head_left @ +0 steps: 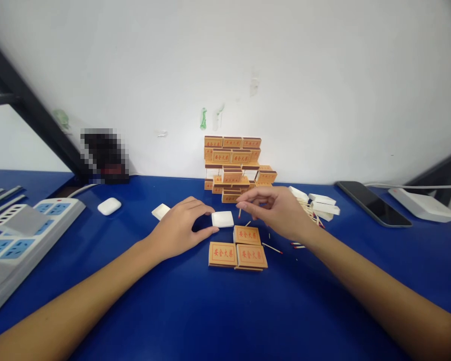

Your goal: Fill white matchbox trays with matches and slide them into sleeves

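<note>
My left hand [184, 226] rests on the table with thumb and index finger curved against the left edge of a small white rounded rectangular piece [223, 219]. Pinched in my right hand [274, 208] is a match [239, 213], its red head pointing down, just right of the white piece. Three orange matchboxes lie flat below: one [247, 234] behind, two in front, left [223, 254] and right [251, 255]. Behind my hands, several matchboxes form a tiered stack [232, 156] by the wall. Its lower right part is hidden by my right hand.
Loose matches [272, 248], white matchbox trays [323, 205] and a phone [374, 203] lie to the right, with a white box [423, 204] beyond. A cream tray [160, 211], a white case [109, 206] and a power strip [33, 235] are left.
</note>
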Demonstrator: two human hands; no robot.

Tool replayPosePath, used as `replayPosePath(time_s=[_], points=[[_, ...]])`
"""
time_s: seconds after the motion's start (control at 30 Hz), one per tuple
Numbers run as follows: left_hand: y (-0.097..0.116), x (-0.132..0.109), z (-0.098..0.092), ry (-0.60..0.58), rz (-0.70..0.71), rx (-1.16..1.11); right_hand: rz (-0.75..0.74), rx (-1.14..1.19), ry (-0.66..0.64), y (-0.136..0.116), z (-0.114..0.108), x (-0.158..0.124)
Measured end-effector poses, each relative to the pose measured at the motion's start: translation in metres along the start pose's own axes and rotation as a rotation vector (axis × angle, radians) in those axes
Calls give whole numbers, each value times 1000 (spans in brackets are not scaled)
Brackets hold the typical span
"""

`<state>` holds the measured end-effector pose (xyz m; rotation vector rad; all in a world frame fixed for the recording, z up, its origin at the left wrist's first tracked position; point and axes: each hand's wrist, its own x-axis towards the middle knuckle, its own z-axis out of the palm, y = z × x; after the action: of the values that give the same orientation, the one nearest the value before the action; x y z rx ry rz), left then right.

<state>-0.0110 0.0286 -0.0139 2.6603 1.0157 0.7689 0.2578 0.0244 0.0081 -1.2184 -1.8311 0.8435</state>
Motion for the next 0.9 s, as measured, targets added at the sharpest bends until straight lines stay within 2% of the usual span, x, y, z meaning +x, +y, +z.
replayPosePath(time_s=[0.13,0.33,0.57,0.7,0.9], points=[[4,1,0,44,6,-16,35,146,30,-3,13,-1],[9,2,0,167,55,-21,-19,119,43,-6,14,-3],[13,2,1,231,71,5,-26,201,90,1,24,-4],[14,2,-1,279,96,30,-42,155,79,0,24,-5],[10,2,-1,251,124,73,-193,-90,76,-6,13,-8]])
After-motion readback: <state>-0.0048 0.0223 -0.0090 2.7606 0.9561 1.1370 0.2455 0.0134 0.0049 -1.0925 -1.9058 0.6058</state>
